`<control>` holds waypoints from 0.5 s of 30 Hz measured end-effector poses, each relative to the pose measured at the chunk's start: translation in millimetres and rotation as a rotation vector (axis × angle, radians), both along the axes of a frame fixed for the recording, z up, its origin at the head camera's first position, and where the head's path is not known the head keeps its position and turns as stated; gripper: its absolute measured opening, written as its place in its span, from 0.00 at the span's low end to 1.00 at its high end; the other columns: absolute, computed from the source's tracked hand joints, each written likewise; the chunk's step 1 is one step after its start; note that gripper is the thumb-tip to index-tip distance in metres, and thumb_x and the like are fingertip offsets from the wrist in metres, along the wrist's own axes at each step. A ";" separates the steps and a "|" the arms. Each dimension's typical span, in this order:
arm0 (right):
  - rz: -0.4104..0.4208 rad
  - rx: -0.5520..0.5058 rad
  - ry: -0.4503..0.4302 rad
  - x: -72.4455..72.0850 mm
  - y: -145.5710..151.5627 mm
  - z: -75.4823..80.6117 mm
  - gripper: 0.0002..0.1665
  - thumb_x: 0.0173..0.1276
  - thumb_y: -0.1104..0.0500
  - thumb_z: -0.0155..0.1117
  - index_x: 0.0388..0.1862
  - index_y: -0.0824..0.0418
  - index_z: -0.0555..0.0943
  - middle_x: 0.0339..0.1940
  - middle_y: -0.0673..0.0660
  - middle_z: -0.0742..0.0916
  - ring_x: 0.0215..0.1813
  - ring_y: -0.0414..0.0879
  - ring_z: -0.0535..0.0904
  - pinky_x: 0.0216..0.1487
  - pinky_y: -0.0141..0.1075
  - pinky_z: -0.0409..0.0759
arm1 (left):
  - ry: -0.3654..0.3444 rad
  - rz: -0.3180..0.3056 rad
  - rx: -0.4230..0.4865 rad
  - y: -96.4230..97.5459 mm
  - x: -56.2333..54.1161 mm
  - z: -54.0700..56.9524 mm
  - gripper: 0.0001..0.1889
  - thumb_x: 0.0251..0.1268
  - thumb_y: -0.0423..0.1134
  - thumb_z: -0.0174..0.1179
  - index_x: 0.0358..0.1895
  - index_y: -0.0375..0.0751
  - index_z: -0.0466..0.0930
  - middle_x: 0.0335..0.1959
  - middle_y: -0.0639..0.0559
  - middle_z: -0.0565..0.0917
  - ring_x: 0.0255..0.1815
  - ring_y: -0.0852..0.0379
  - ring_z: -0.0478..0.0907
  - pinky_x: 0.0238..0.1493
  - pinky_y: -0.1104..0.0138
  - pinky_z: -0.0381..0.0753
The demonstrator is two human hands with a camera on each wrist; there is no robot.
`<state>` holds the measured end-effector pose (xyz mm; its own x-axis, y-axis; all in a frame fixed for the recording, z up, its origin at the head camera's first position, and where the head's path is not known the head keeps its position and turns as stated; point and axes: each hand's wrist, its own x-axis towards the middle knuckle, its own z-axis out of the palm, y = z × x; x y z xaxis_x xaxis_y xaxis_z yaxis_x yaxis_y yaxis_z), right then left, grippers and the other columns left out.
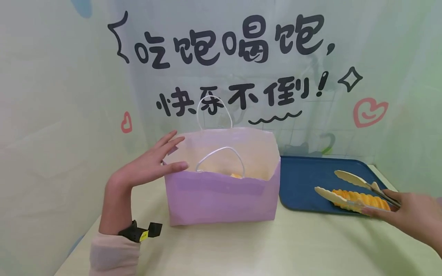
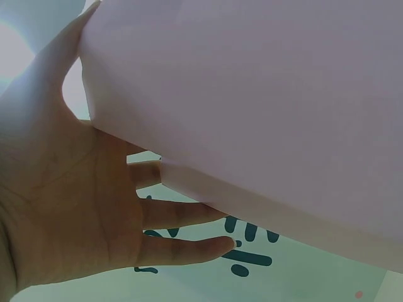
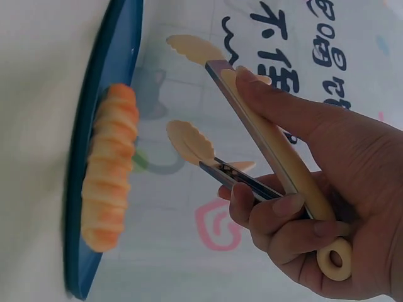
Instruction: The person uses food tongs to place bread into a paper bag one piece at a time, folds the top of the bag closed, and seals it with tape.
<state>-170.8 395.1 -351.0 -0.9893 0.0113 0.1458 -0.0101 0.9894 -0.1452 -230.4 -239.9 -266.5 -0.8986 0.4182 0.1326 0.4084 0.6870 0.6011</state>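
Observation:
A pink-purple paper bag [image 1: 222,201] with white cord handles stands upright, its top spread wide. A bit of something yellow-orange [image 1: 236,176] shows inside over the front rim. At the bag's left side my left hand [image 1: 143,168] has its fingers extended, the thumb by the front rim; in the left wrist view its palm faces the bag. My right hand [image 3: 321,207] grips cream-tipped tongs [image 3: 267,135] by their metal arms, and the tips are spread apart with nothing between them. Below the tongs, a ridged golden bread roll [image 3: 110,170] lies on the blue tray [image 1: 304,176].
The tray sits right of the bag on a pale table [image 1: 221,249]. Close behind stands a wall sheet [image 1: 221,76] with black lettering and pink hearts. A similar pale sheet [image 1: 51,115] closes off the left side.

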 end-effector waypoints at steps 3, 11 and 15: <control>-0.014 -0.011 -0.015 0.0 12.6 -16.1 0.60 0.60 0.25 0.73 0.59 0.81 0.78 0.15 0.49 0.69 0.19 0.46 0.65 0.24 0.38 0.59 | -0.003 -0.001 0.005 -0.8 -0.3 -0.9 0.47 0.73 0.63 0.62 0.87 0.54 0.50 0.89 0.53 0.37 0.84 0.44 0.59 0.77 0.40 0.64; -0.051 -0.031 -0.038 -3.4 31.7 -35.3 0.68 0.60 0.24 0.73 0.66 0.85 0.70 0.13 0.47 0.64 0.17 0.42 0.57 0.23 0.34 0.55 | -0.003 0.001 0.013 -2.8 -0.2 -0.7 0.47 0.74 0.63 0.62 0.87 0.53 0.50 0.89 0.52 0.37 0.84 0.44 0.58 0.77 0.40 0.64; -0.046 -0.027 -0.042 -4.8 32.6 -33.2 0.69 0.58 0.24 0.74 0.64 0.87 0.69 0.13 0.47 0.64 0.17 0.41 0.56 0.24 0.34 0.55 | -0.003 0.000 0.018 -2.4 -0.3 0.1 0.47 0.74 0.63 0.63 0.88 0.53 0.50 0.89 0.52 0.37 0.85 0.44 0.57 0.76 0.40 0.65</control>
<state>-175.6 427.7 -384.2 -0.9928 0.0605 0.1036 0.0422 0.9844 -0.1710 -230.7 -242.3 -266.4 -0.8989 0.4161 0.1372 0.4066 0.6757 0.6149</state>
